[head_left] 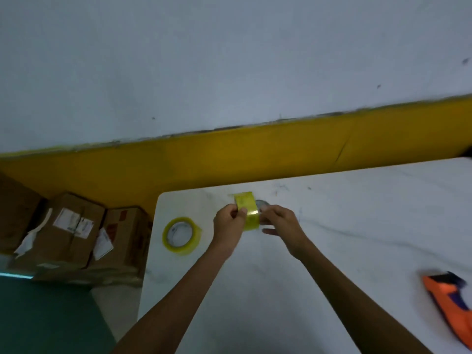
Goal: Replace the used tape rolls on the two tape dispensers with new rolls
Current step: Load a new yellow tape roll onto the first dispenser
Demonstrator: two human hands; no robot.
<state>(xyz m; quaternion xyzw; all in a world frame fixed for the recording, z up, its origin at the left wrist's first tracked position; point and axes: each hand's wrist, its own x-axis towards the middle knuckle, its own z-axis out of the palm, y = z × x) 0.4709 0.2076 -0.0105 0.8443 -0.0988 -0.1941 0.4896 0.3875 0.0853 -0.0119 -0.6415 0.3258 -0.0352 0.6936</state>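
Both hands' grip on yellow tape roll (247, 210)

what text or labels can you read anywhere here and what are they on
No text is legible.
White labels on the cardboard boxes: print too blurred to read.
Yellow tape roll held in both hands: faint marks, unreadable.
Tape roll lying on the table: core print blurred.
Orange tape dispenser: no visible text.

A white marbled table (332, 251) carries a yellow tape roll (181, 235) and an orange dispenser (452, 306).
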